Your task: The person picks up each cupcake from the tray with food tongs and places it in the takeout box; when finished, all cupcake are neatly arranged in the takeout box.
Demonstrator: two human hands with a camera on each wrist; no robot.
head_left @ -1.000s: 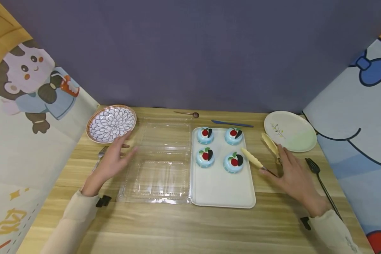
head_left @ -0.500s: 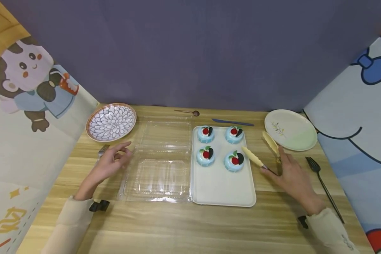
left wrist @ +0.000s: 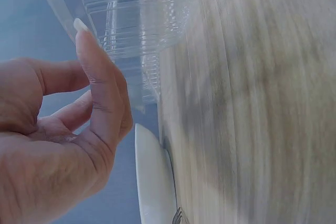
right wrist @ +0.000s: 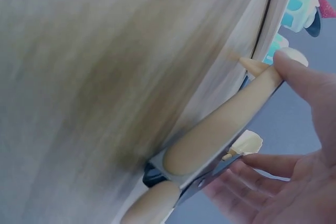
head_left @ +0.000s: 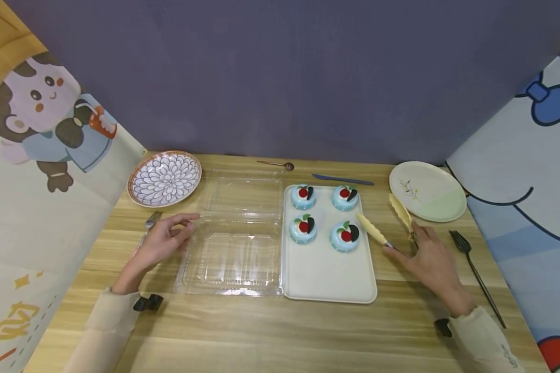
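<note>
- Head view: your right hand [head_left: 431, 261] spans the yellow-tipped metal tongs [head_left: 372, 229], thumb on one arm and fingers against the other; the tool's spread heads lie between the white rectangular tray [head_left: 329, 277] and the pale oval plate [head_left: 441, 199].
- You have what looks like a light, springy tool: its metal arms seem stiff, its smooth heads perhaps slippery. Even pressure on the middles of both arms should give you the surest hold.
- Your left hand [head_left: 161, 243], fingers loosely bent around no visible object, hovers at the left edge of the clear plastic hinged container [head_left: 235, 259]; whether a fingertip touches it, you cannot tell.
- Unfolded left of the tray, that container looks thin, slick and easily creased; its rim or corners suit your fingers best.
- One tong head points beside four round pale-blue cakes [head_left: 343, 246], possibly soft, best taken by their sides.
</note>
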